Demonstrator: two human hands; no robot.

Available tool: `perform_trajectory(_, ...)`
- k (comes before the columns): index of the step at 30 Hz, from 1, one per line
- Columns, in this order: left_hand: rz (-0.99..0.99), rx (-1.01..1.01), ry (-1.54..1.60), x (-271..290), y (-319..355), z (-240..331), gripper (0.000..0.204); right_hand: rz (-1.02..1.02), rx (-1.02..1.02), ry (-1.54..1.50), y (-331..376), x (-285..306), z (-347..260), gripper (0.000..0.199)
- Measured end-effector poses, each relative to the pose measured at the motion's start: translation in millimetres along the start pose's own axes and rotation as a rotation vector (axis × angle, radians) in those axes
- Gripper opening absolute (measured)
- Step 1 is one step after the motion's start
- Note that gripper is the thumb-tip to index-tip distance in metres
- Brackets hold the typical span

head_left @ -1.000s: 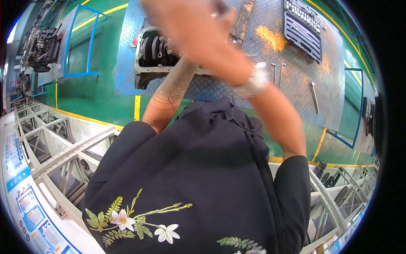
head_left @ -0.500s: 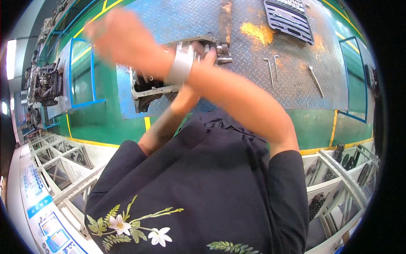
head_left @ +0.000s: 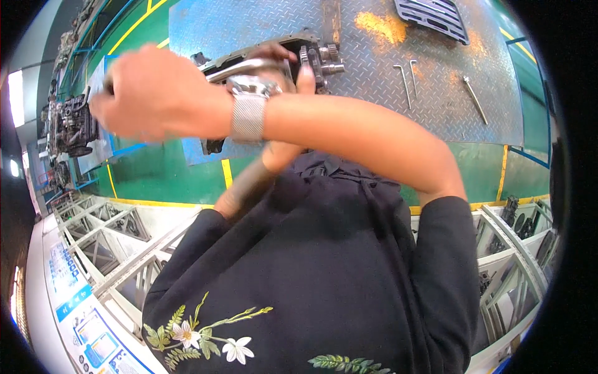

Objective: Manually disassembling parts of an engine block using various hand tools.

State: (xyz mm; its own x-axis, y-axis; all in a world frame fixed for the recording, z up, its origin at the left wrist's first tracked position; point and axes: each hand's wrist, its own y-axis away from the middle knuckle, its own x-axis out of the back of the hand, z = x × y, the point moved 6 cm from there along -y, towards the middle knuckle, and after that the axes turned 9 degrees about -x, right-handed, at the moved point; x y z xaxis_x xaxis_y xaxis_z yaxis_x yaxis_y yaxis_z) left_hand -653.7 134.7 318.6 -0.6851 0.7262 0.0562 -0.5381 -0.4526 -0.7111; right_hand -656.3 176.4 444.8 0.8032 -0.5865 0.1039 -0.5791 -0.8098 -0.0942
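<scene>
My right forearm reaches across to the left, above the left one. My right hand (head_left: 152,96) is closed in a fist, slightly blurred; what it holds, if anything, is hidden. A silvery watch circles that wrist. Beneath it, my left hand (head_left: 298,78) bends its fingers and thumb around something at the right end of an engine block (head_left: 215,144); the grip is partly covered by the right wrist. A silvery curved bar (head_left: 249,65) shows between the hands. Next to the left thumb are toothed gears (head_left: 327,53) and a short metal shaft (head_left: 334,68).
The block lies on a steel tread-plate table (head_left: 374,112). Two L-shaped hex keys (head_left: 403,85) and a long metal bar tool (head_left: 475,101) lie at right. Behind them are a yellow worn patch (head_left: 381,26) and a dark tool case (head_left: 433,17). Another engine (head_left: 73,124) stands far left.
My right fist has come down toward me and a little to the left. The left hand stays at the block's right end. The whole view has shifted slightly.
</scene>
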Motion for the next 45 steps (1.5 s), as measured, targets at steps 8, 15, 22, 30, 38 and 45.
perform_trajectory(8,-0.032,0.338,-0.401,82.3,-13.8,-18.3,0.024,0.143,0.136,0.084,-14.1,78.6,2.3,0.044)
perform_trajectory(15,-0.803,0.014,-0.362,38.0,76.1,-61.3,0.055,0.071,0.083,-0.113,11.3,64.1,-29.3,0.05)
perform_trajectory(22,-0.795,-0.119,-0.573,59.5,62.4,-124.7,0.036,0.541,0.575,0.142,59.7,207.0,-50.2,0.028)
perform_trajectory(30,-1.013,-0.237,-0.746,52.9,94.0,-128.3,0.017,0.341,0.132,-0.72,164.5,306.0,86.1,0.036)
perform_trajectory(38,-0.832,-0.338,-0.881,33.6,76.0,-127.2,0.046,1.104,-0.078,-0.372,236.8,264.9,227.0,0.033)
perform_trajectory(45,-0.885,-0.325,-0.867,17.9,81.9,-159.0,0.047,1.099,-0.022,-0.679,269.4,252.5,260.1,0.029)
